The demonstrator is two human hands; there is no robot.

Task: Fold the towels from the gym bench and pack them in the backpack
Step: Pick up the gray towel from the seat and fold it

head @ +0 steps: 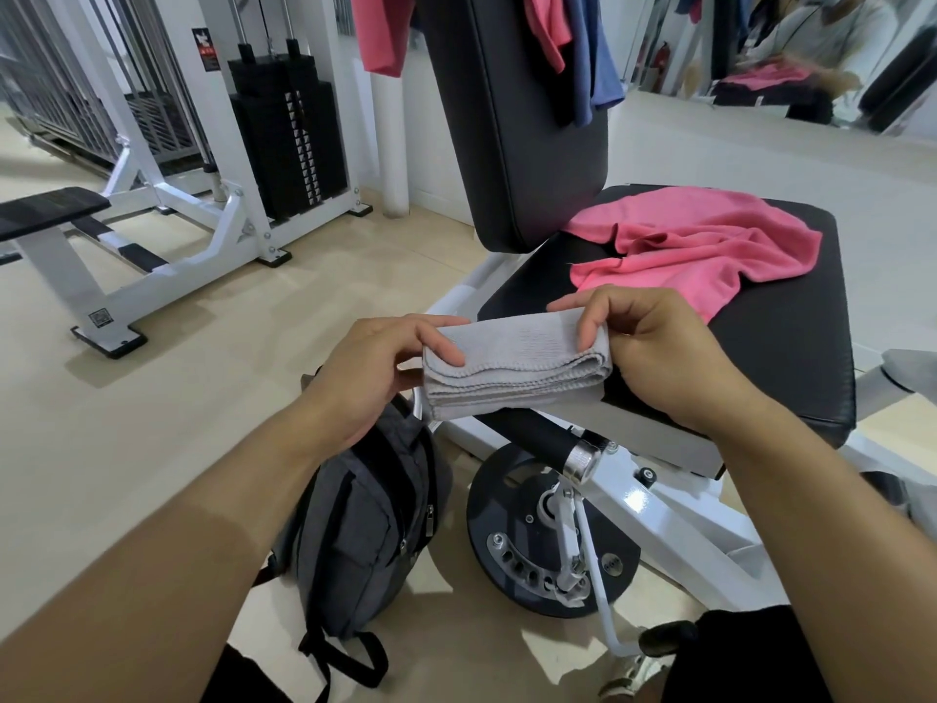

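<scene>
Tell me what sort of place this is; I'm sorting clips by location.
Most likely a gym. A white cable machine with a black weight stack stands at the back, a padded black gym bench is in front, and a flat bench sits to the left. Both hands hold a folded grey towel.

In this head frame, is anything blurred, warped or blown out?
Head view: wide-angle bending curves the bench seat edges; the mirror area at top right is smeared; glare on the white frame; the grey towel and both hands are sharp.

folded towel (512,370) held above backpack (355,535) on floor, left of bench seat (781,357); another towel (705,246) on seat.
</scene>
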